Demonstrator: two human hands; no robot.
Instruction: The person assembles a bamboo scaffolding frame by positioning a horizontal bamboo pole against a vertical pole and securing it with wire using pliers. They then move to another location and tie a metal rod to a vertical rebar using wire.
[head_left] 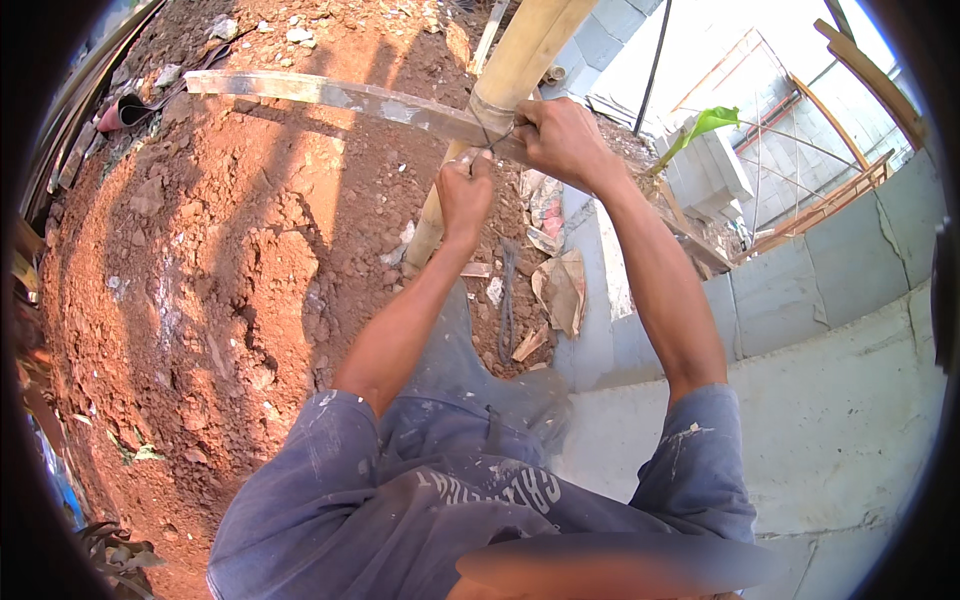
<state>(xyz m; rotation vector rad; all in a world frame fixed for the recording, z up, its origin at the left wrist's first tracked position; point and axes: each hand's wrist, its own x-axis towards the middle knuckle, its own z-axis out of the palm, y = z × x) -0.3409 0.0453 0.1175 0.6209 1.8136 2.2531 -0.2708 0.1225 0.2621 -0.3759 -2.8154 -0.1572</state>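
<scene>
A thick bamboo pole (530,45) slants down from the top of the view. A long wooden batten (350,97) runs left from it and crosses it where my hands work. A thin dark strand (487,132), a wire or cord, passes around the pole at this crossing. My left hand (466,192) is closed just below the crossing, its fingers pinching the strand. To the right of the pole, level with the batten, my right hand (563,140) is closed on the strand's other side. Its fingertips are partly hidden.
Rough reddish soil (190,270) slopes at the left. A grey block wall (780,400) curves along my right side. Crumpled brown paper (560,290) and a dark cord bundle (508,300) lie by my legs. A green leaf (708,125) sticks up beyond the wall.
</scene>
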